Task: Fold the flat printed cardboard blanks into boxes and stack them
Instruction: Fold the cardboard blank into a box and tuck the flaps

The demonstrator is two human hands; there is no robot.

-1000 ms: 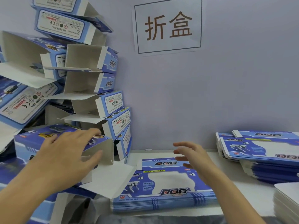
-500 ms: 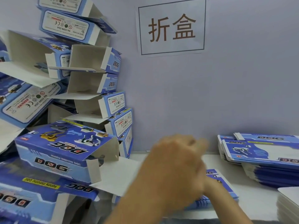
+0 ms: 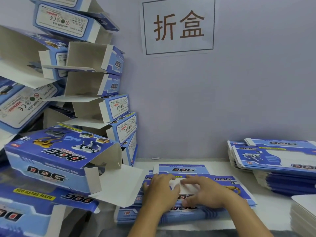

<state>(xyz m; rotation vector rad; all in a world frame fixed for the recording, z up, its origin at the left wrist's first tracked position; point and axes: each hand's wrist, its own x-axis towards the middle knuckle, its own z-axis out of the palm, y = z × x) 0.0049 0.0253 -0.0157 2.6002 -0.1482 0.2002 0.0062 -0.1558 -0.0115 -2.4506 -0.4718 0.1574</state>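
Note:
A low stack of flat blue printed blanks (image 3: pixel 183 169) lies on the white table (image 3: pixel 273 207) in front of me. Its top blank (image 3: pixel 239 190) is turned askew, one corner jutting right. My left hand (image 3: pixel 160 190) rests on the left part of that blank with its fingers bent. My right hand (image 3: pixel 205 194) lies spread on it, thumb near the front edge. A folded box (image 3: pixel 56 156) with an open end flap sits to the left, on top of other boxes.
A tall leaning pile of folded boxes (image 3: pixel 109 65) fills the left side against the wall. A second stack of flat blanks (image 3: pixel 277 158) stands at the right, a white stack (image 3: pixel 304 212) at the lower right. A paper sign (image 3: pixel 178 25) hangs on the wall.
My left hand left the folded box on the left pile and swung over to the flat stack. My right hand came down onto the top blank, which now sits askew.

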